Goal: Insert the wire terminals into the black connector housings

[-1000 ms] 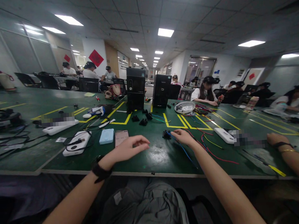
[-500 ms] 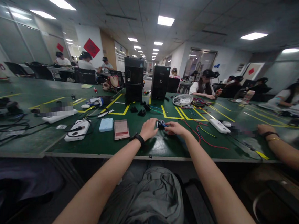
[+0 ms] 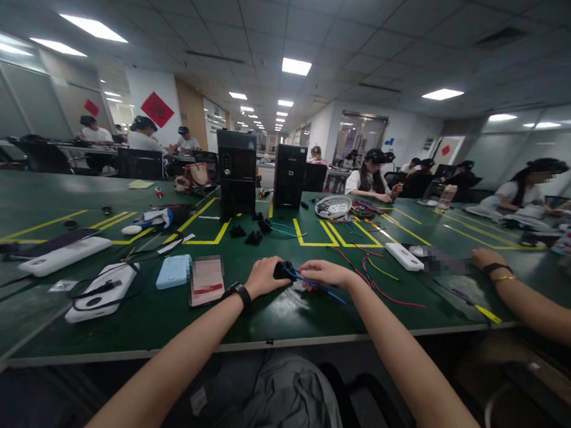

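Observation:
My left hand (image 3: 267,277) is closed around a small black part (image 3: 283,270) just above the green table. From that part blue wires (image 3: 328,290) run to the right. My right hand (image 3: 326,273) pinches these wires close beside the black part, and their loose ends stick out below its fingers. Something small and whitish (image 3: 299,285) shows between the two hands; I cannot make out what it is. Loose red and yellow wires (image 3: 369,273) lie on the table to the right of my right hand.
Several black pieces (image 3: 254,237) lie ahead of my hands, before two black computer towers (image 3: 237,171). A phone (image 3: 206,281), a blue box (image 3: 173,271) and white power banks (image 3: 104,291) lie left. A white basket (image 3: 333,206) stands beyond. A co-worker's hand (image 3: 487,261) rests at right.
The view has shifted, so the table appears lower and further left. The black part has turned in my left hand, and blue wires now trail out through my right hand's fingers.

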A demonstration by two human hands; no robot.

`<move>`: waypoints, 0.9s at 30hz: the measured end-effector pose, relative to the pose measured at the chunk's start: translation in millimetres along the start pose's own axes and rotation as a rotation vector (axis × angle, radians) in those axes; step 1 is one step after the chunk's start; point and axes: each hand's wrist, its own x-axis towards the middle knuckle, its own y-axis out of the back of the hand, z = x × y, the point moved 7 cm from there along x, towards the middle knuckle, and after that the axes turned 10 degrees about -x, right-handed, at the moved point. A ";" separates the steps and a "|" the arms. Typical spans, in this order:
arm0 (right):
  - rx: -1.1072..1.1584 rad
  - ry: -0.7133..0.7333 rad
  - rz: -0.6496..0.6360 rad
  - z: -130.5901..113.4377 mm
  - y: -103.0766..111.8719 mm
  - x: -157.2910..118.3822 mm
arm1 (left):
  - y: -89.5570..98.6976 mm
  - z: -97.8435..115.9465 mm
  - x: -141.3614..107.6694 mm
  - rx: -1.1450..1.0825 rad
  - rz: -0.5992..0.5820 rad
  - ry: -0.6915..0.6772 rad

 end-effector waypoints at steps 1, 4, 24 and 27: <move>0.006 -0.002 0.002 1.2 2.8 2.0 | -0.9 -0.2 0.7 -0.014 0.008 0.005; 0.020 -0.015 -0.020 6.5 9.9 9.1 | -5.5 0.3 0.4 -0.059 0.028 0.027; -0.047 0.057 -0.135 22.8 -9.9 42.8 | -17.9 -8.6 -6.5 -0.328 0.086 0.114; -0.095 0.090 -0.081 20.7 -9.6 35.6 | -15.3 -7.5 -4.5 -0.366 0.073 0.120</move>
